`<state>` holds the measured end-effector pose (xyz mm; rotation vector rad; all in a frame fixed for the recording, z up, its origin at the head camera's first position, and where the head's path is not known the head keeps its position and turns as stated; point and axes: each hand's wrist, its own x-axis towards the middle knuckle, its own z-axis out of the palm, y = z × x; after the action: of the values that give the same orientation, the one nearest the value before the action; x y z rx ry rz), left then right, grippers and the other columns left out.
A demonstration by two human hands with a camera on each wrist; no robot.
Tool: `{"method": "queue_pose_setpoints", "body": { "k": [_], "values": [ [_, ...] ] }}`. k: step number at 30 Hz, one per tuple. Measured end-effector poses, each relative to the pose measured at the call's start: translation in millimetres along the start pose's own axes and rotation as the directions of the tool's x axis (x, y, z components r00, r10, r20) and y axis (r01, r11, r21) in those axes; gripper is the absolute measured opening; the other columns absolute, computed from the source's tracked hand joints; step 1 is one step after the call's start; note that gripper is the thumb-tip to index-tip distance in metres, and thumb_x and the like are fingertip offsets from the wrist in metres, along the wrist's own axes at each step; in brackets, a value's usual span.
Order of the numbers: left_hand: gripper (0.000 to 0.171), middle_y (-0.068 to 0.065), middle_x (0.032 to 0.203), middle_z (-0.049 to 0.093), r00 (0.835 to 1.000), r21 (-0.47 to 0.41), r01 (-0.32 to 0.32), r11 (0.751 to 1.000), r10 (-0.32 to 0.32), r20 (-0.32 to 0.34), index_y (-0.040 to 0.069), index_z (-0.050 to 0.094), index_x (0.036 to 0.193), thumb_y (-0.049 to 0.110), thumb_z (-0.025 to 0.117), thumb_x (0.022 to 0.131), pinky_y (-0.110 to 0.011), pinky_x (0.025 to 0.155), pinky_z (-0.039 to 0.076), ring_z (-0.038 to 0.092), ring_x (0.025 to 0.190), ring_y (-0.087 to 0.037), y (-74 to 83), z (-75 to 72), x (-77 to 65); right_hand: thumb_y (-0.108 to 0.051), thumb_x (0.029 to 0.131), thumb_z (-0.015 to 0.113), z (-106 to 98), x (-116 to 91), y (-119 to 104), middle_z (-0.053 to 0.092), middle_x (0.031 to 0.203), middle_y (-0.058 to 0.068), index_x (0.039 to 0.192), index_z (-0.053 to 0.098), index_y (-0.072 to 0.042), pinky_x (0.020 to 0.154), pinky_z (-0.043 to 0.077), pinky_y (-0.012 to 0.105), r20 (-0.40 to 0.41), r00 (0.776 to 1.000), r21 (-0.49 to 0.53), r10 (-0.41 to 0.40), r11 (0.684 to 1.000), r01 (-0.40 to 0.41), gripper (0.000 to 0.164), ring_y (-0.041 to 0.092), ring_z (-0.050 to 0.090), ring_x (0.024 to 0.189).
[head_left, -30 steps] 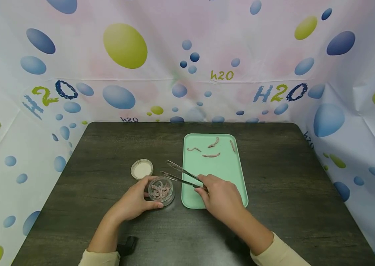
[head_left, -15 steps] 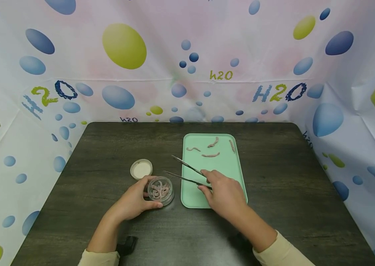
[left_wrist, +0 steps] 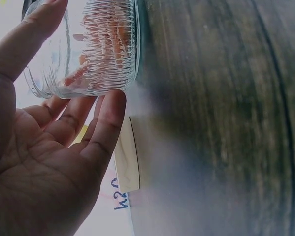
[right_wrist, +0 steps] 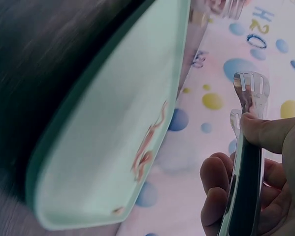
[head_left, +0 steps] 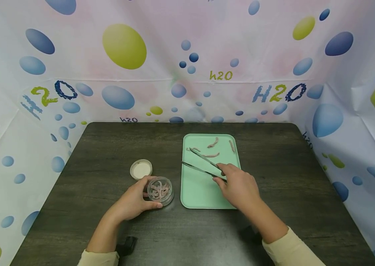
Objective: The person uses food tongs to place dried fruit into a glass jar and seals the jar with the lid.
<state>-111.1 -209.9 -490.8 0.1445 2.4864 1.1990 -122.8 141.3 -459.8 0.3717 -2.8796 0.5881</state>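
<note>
Holding silver metal tongs with slotted, fork-like ends (head_left: pixel 206 159), the right hand (head_left: pixel 240 184) has its thumb on one arm and fingers along the other. Tong arms spread moderately wide, tips pointing forward and left of this grip. Beneath tongs and hand: a pale green rectangular tray with rounded corners (head_left: pixel 192 194). Four thin, pinkish worm-like strips (head_left: pixel 213 142) lie on its far end, ahead of the right grip. One tong tip overlaps the leftmost strip in the head view; contact cannot be told.

Left hand (head_left: pixel 134 203), well to the left of the right grip, curves thumb and fingers around the side of a clear ridged glass jar (head_left: pixel 168 200). Jar is uncovered, its mouth upward; a tangle of similar pinkish pieces (head_left: pixel 160 190) sits inside. Just beyond the left grip: a round, cream-white flat lid (head_left: pixel 141 169), on the dark wood-grain table (head_left: pixel 290 177). Behind both grips: a white backdrop with blue and green ovals (head_left: pixel 257 37).
</note>
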Motion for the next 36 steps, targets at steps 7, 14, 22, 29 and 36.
{"method": "queue_pose_setpoints", "body": {
  "k": [7, 14, 22, 29, 36],
  "values": [
    [0.093, -0.017, 0.148, 0.06, 1.0, -0.002, -0.006, 1.0, 0.006, -0.001, 0.018, 0.046, 0.161, 0.032, 0.097, 0.084, -0.039, 0.087, 0.063, 0.073, 0.114, -0.026, -1.1, -0.5, -0.4, -0.029, 0.096, 0.085, -3, 6, 17, 0.08, 0.113, 0.005, 0.139, 0.073, -0.014, 0.059, 0.054, 0.041, 0.032, 0.998, -0.022, 0.056, 0.998, -0.056, 0.047, 0.025, 0.075, 0.081],
    [0.094, -0.019, 0.15, 0.059, 1.0, 0.014, -0.002, 1.0, 0.002, -0.003, 0.017, 0.046, 0.161, 0.034, 0.096, 0.084, -0.042, 0.089, 0.064, 0.072, 0.117, -0.029, -0.5, -1.7, -0.5, -0.032, 0.098, 0.083, -6, 11, 34, 0.078, 0.116, 0.007, 0.143, 0.07, -0.012, 0.06, 0.054, 0.041, 0.073, 0.991, -0.054, 0.114, 0.992, -0.11, 0.05, 0.025, 0.074, 0.082],
    [0.095, -0.02, 0.152, 0.057, 1.0, 0.028, 0.002, 1.0, -0.002, -0.005, 0.016, 0.045, 0.162, 0.036, 0.096, 0.084, -0.044, 0.091, 0.063, 0.072, 0.119, -0.031, -0.6, -2.7, -1.0, -0.033, 0.102, 0.078, -3, 20, 57, 0.076, 0.128, 0.014, 0.147, 0.067, -0.009, 0.072, 0.06, 0.049, 0.141, 0.974, -0.057, 0.175, 0.984, -0.168, 0.052, 0.032, 0.075, 0.099],
    [0.095, -0.02, 0.153, 0.057, 1.0, 0.014, 0.005, 1.0, -0.005, -0.005, 0.016, 0.045, 0.162, 0.036, 0.096, 0.084, -0.044, 0.092, 0.064, 0.072, 0.119, -0.031, -1.8, -2.3, -1.2, -0.034, 0.103, 0.076, -1, 27, 74, 0.075, 0.112, 0.012, 0.151, 0.063, -0.007, 0.059, 0.052, 0.037, 0.218, 0.945, -0.06, 0.245, 0.969, -0.238, 0.056, 0.022, 0.067, 0.079],
    [0.093, -0.018, 0.155, 0.057, 1.0, 0.015, 0.009, 1.0, -0.009, -0.004, 0.018, 0.046, 0.16, 0.036, 0.097, 0.084, -0.045, 0.092, 0.063, 0.071, 0.119, -0.032, -2.9, -1.1, -0.5, -0.036, 0.105, 0.073, 2, 29, 87, 0.075, 0.102, 0.009, 0.152, 0.061, -0.005, 0.055, 0.048, 0.034, 0.271, 0.926, -0.064, 0.263, 0.965, -0.255, 0.058, 0.017, 0.064, 0.071]
  ]
}}
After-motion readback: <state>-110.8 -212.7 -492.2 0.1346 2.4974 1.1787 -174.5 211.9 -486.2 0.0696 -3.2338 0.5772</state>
